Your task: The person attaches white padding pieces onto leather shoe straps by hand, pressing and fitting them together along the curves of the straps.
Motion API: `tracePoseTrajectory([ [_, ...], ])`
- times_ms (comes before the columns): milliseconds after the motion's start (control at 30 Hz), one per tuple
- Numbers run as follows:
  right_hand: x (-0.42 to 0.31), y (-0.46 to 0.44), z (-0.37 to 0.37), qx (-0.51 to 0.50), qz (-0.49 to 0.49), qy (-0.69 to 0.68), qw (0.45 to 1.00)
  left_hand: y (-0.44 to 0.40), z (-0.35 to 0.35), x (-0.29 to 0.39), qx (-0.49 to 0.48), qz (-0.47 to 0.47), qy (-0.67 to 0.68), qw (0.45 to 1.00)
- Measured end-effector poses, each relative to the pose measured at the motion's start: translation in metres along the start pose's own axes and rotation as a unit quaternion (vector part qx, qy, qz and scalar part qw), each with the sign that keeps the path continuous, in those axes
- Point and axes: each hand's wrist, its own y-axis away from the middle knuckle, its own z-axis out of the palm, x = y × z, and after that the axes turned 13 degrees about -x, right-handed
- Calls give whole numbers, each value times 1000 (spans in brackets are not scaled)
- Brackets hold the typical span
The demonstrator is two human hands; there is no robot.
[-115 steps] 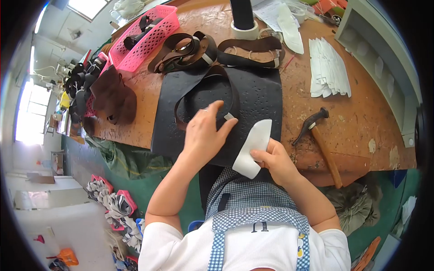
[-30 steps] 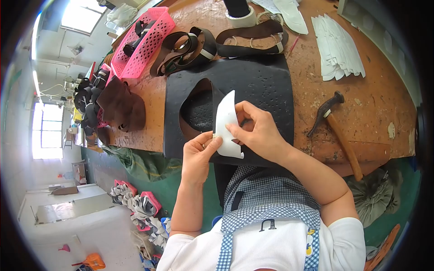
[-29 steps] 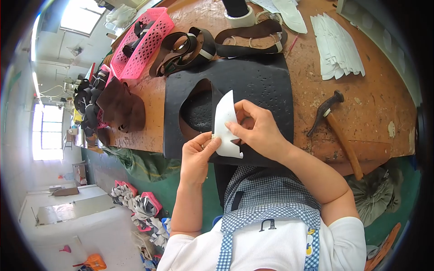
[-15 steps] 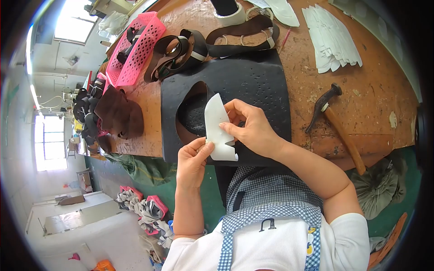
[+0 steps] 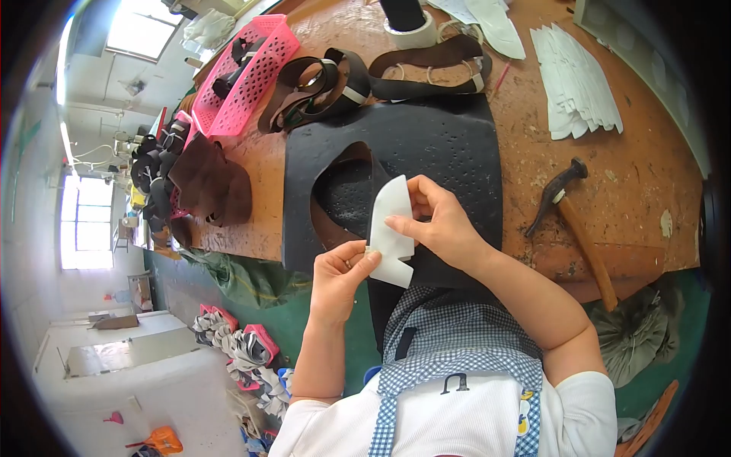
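Observation:
A white, curved, notched flat piece (image 5: 391, 232) is held upright over the black pad. Its lower left edge is pinched between the thumb and fingers of my left hand (image 5: 341, 276). My right hand (image 5: 444, 226) grips its right side, thumb on the front face and fingers behind. A loop of dark brown leather-like strip (image 5: 324, 204) stands on the pad, its right part running along the white piece's left edge. Whether my left fingers also grip the strip is hidden. Beneath both lies the pitted black pad (image 5: 449, 145).
On the right lies a hammer (image 5: 582, 244) with a wooden handle, below a fanned stack of white pieces (image 5: 575, 84). More brown strip loops (image 5: 430, 68), a tape roll (image 5: 411, 34) and a pink basket (image 5: 247, 84) stand at the back. Brown pieces (image 5: 209, 183) are piled at left.
The white piece has turned slightly, and its left edge now lines up more closely with the brown strip. Both hands keep hold of it. The whole view has shifted a little.

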Motion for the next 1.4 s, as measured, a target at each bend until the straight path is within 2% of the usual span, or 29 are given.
tracePoseTrajectory([
  [100, -2, 1, 1, 13, 21, -31, 999, 2, 0, -1, -1, 7, -3, 1000],
  [200, 7, 1, 3, 26, -11, 27, 999, 3, 1, -3, -2, 16, 2, 1000],
  [567, 4, 3, 9, 34, 0, 30, 999, 7, 8, 10, -46, 32, 11, 998],
  [600, 5, 3, 11, 34, 0, 33, 999, 7, 8, 10, -45, 23, -19, 999],
  [667, 2, 3, 17, 24, 0, 32, 999, 5, 8, 10, -39, 6, -78, 996],
  [767, -1, 0, 17, 9, 12, 34, 999, 1, 12, 10, 23, -10, -88, 996],
  [900, -6, -3, 4, -1, 61, -18, 998, 2, 10, 9, 10, 11, -10, 1000],
  [1133, 1, -5, 8, 38, 42, -65, 996, 4, 6, 8, -12, 11, 17, 1000],
  [1233, -1, -4, 7, 7, 54, -37, 998, 5, 6, 7, -13, 19, 25, 999],
  [1333, -7, -2, 7, 38, 118, -205, 971, 7, 10, 10, -6, 39, 34, 999],
  [1400, -6, 1, 13, 24, 134, -244, 960, 8, 11, 9, -4, 32, 34, 999],
])
